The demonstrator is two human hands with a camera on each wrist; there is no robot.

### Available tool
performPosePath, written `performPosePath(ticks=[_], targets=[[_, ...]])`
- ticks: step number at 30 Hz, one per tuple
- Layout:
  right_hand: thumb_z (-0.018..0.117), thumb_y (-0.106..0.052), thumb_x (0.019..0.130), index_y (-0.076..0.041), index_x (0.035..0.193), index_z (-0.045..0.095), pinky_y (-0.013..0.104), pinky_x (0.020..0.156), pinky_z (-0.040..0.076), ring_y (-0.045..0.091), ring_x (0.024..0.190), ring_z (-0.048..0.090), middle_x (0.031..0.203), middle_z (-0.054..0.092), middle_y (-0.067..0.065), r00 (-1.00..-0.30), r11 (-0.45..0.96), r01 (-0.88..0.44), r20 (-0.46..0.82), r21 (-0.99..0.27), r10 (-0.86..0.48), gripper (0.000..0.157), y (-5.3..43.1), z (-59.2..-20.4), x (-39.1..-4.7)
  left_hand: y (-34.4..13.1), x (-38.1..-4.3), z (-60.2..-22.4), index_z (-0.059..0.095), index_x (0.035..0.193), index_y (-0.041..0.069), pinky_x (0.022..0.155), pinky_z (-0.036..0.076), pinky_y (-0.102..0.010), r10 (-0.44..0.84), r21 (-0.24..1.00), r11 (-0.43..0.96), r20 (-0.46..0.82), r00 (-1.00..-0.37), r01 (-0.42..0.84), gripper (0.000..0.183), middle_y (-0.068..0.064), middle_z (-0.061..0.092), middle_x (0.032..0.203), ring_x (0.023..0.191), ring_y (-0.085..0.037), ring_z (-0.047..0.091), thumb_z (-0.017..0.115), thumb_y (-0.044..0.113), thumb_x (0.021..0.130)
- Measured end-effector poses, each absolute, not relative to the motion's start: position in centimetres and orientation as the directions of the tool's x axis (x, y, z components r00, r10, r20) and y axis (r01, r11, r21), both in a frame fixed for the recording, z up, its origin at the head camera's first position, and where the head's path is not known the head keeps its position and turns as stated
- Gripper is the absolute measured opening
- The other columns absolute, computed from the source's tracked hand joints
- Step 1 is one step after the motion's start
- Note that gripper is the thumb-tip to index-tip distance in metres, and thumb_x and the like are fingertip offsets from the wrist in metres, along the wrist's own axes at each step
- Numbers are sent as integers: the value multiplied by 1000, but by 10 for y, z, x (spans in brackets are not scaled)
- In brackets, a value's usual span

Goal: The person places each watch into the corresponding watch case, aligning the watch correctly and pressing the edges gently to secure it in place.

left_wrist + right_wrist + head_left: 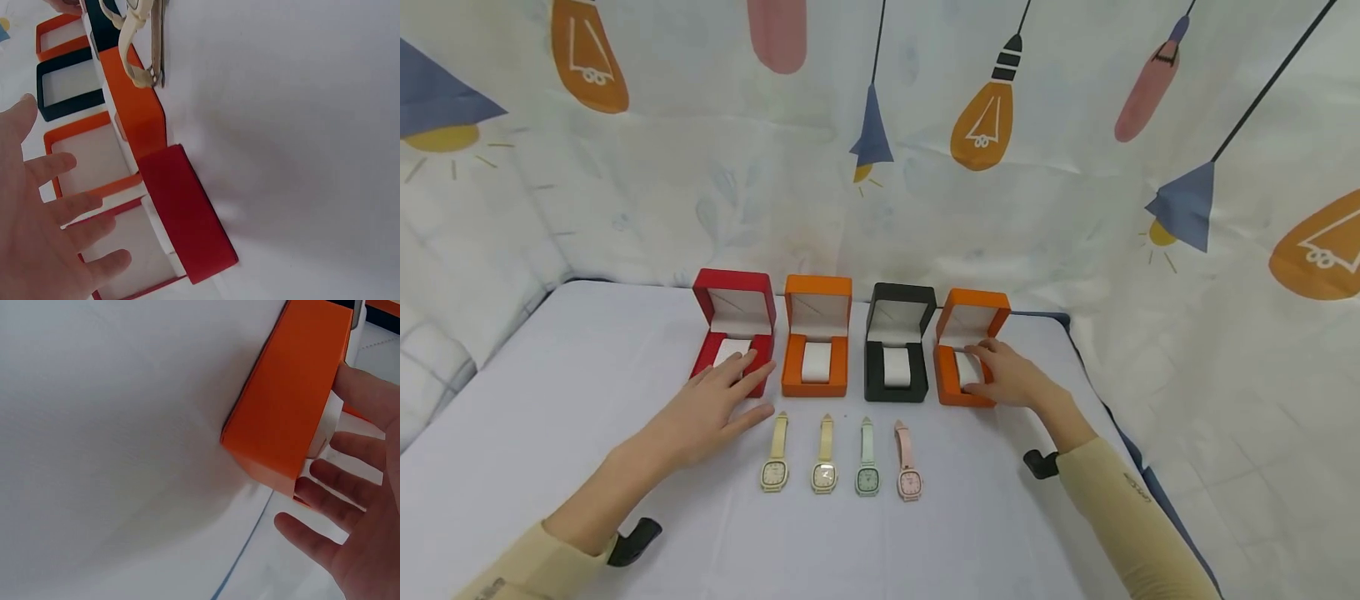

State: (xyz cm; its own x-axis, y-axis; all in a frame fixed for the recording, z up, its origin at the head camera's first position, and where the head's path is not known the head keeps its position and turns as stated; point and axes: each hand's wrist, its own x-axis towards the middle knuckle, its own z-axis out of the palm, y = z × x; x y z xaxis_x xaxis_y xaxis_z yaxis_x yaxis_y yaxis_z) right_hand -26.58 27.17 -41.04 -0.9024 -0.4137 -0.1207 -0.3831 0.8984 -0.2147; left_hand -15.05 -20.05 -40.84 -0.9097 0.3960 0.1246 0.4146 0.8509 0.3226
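Note:
My left hand (715,408) spreads its fingers over the front of an open red watch box (733,302), holding nothing; they partly cover its white cushion (730,350). At the open orange box (973,318) on the right end, my right hand (1007,372) has thumb and fingers apart on either side of the white cushion (967,369). In the right wrist view its thumb (362,390) lies at the box's rim, with the other fingers loosely spread. Between them stand another orange box (817,304) and a black box (900,312), both with lids up and white cushions inside.
In front of the boxes lie two pale yellow watches (774,473) (823,475), a light green watch (867,477) and a pink watch (909,482). A white cloth (820,550) covers the table. Behind hangs a curtain (820,183) printed with lamps.

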Motion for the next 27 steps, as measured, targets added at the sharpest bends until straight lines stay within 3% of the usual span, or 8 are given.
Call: performPosePath(ticks=[14,27], targets=[[81,-30,89,-3,143,57,58,108,43,39,130,47,144,53,20,-882,876,-417,-126,-244,-455,65,266,-409,-272,-184,-140,-420,51,151,9,111,33,-66,443,367,805,150,-884,465,66,-23,41,157,140,-45,40,65,47,99],[85,-22,85,-2,142,58,60,111,39,41,133,42,147,49,22,-891,889,-366,-172,-274,-420,66,258,-407,-277,-177,-136,-425,50,153,12,110,33,-68,459,401,788,121,-880,467,64,-21,41,157,142,-43,38,66,44,99]])
